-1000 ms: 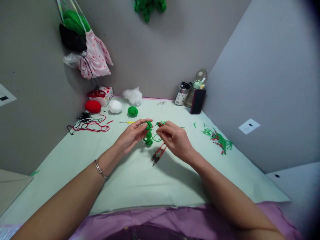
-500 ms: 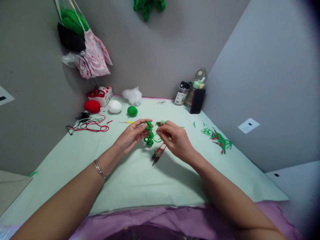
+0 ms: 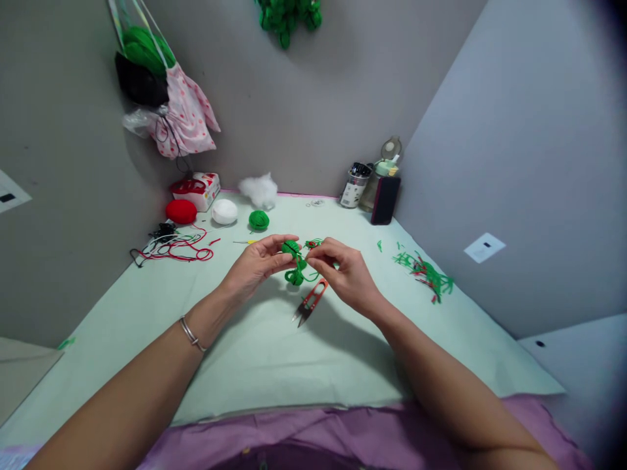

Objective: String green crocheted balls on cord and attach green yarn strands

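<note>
My left hand (image 3: 255,266) pinches the top of a small green crocheted piece (image 3: 294,261) that hangs just above the pale green table cover (image 3: 255,352). Close beside it, my right hand (image 3: 343,271) is closed in a pinch on green yarn strands that run from the piece. Red-handled thread snips (image 3: 309,301) lie on the cover just below both hands.
Red (image 3: 181,211), white (image 3: 225,211) and green (image 3: 258,219) yarn balls, a white stuffing tuft (image 3: 258,188) and a box (image 3: 196,190) sit at the back left. Tangled red cord (image 3: 171,247) lies left. Cut green scraps (image 3: 426,274) lie right. A cup, bottle and phone (image 3: 385,200) stand at the back right corner.
My hands have drawn slightly closer together, and the right fingers now meet the green piece near the left fingertips. The piece has tilted a little.
</note>
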`<state>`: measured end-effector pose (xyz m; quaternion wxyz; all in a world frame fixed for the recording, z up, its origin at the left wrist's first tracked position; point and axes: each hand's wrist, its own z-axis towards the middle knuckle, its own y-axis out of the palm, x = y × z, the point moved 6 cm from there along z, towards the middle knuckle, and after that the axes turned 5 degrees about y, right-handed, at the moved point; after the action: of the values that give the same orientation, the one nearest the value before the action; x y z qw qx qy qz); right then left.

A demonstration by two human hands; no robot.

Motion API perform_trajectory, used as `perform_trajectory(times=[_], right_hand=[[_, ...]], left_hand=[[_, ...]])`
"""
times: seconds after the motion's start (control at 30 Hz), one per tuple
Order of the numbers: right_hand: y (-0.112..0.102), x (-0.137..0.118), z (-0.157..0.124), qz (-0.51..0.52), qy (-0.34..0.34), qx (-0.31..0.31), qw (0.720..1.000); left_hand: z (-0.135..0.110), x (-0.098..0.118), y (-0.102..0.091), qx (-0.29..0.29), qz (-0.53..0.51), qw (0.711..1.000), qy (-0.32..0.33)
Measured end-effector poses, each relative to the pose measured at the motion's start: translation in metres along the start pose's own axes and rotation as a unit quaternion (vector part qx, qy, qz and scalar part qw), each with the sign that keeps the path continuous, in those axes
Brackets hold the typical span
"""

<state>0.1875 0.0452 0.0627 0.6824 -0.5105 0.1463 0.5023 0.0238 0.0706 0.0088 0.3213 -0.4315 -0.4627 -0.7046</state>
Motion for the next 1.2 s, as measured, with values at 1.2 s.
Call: perform_trajectory(times=[1.2], right_hand=[[0.012, 0.015, 0.000, 0.001, 0.036, -0.006, 0.999]], left_hand=[[-0.006, -0.015, 0.011, 0.029, 0.104, 0.994, -0.003]])
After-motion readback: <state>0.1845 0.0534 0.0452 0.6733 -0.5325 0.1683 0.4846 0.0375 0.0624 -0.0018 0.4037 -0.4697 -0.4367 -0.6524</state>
